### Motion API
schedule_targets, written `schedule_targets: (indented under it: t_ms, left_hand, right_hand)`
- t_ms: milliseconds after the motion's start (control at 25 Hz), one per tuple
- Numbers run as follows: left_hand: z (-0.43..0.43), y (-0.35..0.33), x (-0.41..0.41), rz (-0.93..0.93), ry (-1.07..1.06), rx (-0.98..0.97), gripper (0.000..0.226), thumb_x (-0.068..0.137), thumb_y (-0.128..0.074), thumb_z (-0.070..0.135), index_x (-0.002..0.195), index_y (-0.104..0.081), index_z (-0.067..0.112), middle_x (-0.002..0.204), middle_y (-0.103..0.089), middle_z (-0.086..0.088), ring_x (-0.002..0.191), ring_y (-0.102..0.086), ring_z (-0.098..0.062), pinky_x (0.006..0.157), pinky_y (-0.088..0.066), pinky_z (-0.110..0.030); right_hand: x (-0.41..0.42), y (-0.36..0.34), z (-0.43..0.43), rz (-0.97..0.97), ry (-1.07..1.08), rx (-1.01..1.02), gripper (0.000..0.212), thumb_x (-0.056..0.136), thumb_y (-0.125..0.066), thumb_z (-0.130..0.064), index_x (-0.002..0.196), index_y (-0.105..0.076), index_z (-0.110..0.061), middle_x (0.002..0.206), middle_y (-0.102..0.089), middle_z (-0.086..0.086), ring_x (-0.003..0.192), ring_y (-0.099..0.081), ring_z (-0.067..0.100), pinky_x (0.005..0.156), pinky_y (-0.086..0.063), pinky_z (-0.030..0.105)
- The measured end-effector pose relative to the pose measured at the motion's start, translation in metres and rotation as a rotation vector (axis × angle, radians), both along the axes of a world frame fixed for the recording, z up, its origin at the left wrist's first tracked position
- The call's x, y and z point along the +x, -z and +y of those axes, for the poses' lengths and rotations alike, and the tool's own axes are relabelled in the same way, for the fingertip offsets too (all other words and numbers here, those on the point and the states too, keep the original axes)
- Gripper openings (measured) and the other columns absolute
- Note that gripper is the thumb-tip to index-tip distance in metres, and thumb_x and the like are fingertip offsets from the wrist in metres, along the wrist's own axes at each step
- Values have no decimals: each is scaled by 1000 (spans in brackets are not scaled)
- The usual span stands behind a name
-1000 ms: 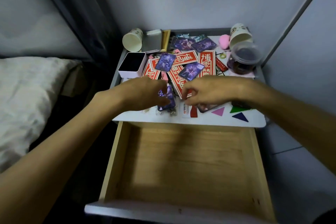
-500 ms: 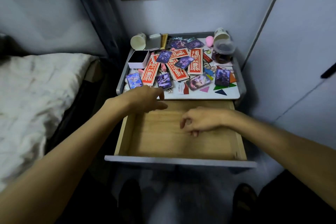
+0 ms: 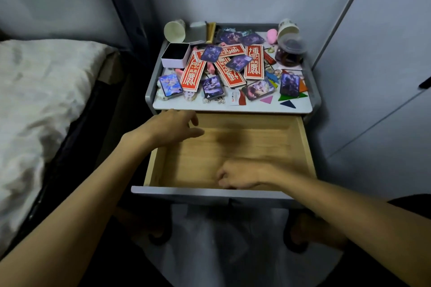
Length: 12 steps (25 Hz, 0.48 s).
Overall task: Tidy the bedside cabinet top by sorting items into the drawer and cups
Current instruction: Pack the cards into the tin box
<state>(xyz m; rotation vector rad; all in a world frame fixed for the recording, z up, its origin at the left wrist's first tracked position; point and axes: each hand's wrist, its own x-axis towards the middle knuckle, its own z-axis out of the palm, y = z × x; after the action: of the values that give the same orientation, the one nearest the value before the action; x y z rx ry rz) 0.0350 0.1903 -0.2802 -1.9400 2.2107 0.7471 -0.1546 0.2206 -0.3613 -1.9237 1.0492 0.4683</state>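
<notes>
The bedside cabinet top [image 3: 300, 107] is littered with red printed cards [image 3: 254, 65], purple picture cards [image 3: 211, 86] and coloured triangles [image 3: 288, 104]. One paper cup [image 3: 174, 30] lies on its side at the back left, another paper cup [image 3: 288, 28] at the back right. Below the top, the wooden drawer [image 3: 233, 144] is pulled out and looks empty. My left hand [image 3: 172, 127] hovers over the drawer's back left corner with fingers spread and nothing in it. My right hand [image 3: 238, 175] sits low inside the drawer by its front wall, fingers curled; nothing shows in it.
A white box with a dark inside [image 3: 176, 55], a metal tin [image 3: 198, 31], a pink object [image 3: 271, 36] and a lidded plastic jar [image 3: 290, 52] stand on the top. A bed [image 3: 35, 100] lies close on the left, a pale cupboard wall [image 3: 373, 77] on the right.
Both hands left the cards on the top and drew back toward me. The right hand dropped into the drawer and slid to its front; the left stopped at the drawer's back left. The view pulled back.
</notes>
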Motion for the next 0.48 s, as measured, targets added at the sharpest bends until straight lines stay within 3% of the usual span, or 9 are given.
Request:
schedule_targets:
  t_ms: [80,160,240,320,480]
  left_hand:
    - [-5,10,1,4,-16,-6,42,91,-58,51,120,-57,21,113,-66,-4,101,-62,-20,94,-49,-40]
    - [-9,18,2,10,-22,3,42,91,-58,51,121,-57,22,113,-66,-3,100,-61,-19,94,-49,-40]
    - [-10,23,5,28,-29,4,42,91,-58,52,120,-57,22,114,-65,-3,100,-61,-18,92,-51,-41]
    - [-11,25,10,52,-51,-4,41,90,-58,52,119,-57,23,114,-65,-2,100,-61,-17,91,-52,-41]
    - [-22,25,25,137,-155,-97,34,90,-57,53,111,-61,27,105,-68,2,94,-64,-15,88,-53,-42]
  right_hand:
    - [1,6,-3,-26,110,123,32,98,-47,-13,119,-61,5,110,-67,23,84,-56,19,84,-50,34]
    - [3,7,-9,-21,157,230,32,100,-45,-14,125,-59,1,100,-68,13,89,-58,18,90,-51,34]
    - [4,9,-12,-13,174,261,32,101,-44,-16,129,-56,-5,94,-66,6,91,-61,18,93,-51,35]
    - [5,11,-11,-5,179,271,33,102,-44,-17,131,-55,-6,99,-67,10,91,-62,19,94,-51,36]
    - [8,0,-23,-20,141,335,33,102,-46,-20,132,-52,-5,108,-67,15,92,-60,18,80,-50,28]
